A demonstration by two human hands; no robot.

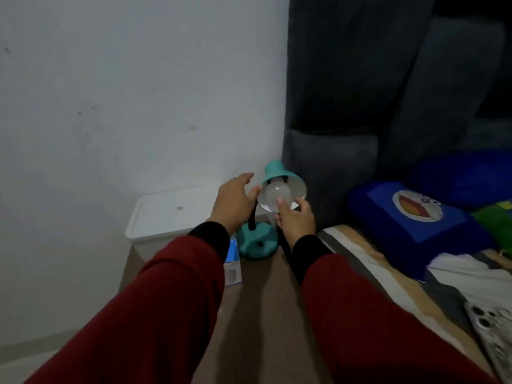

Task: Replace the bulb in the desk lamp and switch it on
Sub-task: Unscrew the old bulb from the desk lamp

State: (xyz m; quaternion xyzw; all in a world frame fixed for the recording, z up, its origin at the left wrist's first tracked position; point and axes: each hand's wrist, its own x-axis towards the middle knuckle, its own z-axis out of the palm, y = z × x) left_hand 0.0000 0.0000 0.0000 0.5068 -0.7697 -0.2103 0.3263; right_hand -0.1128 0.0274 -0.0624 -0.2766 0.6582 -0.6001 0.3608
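Observation:
A small teal desk lamp stands on a brown surface, its round base (258,243) low and its teal shade (278,171) tilted toward me. A white, unlit bulb (275,193) sits inside the shade. My left hand (235,204) is at the shade's left rim, thumb touching the edge, fingers spread. My right hand (295,219) is just below the bulb, with a fingertip on the glass and another at the shade's lower rim. Neither hand is wrapped around the bulb.
A blue-and-white bulb box (232,268) lies left of the lamp base, partly under my left sleeve. A white lidded bin (169,214) stands by the wall. Dark curtains (360,79) hang behind. Blue cartoon cushions (410,217) lie on bedding at right.

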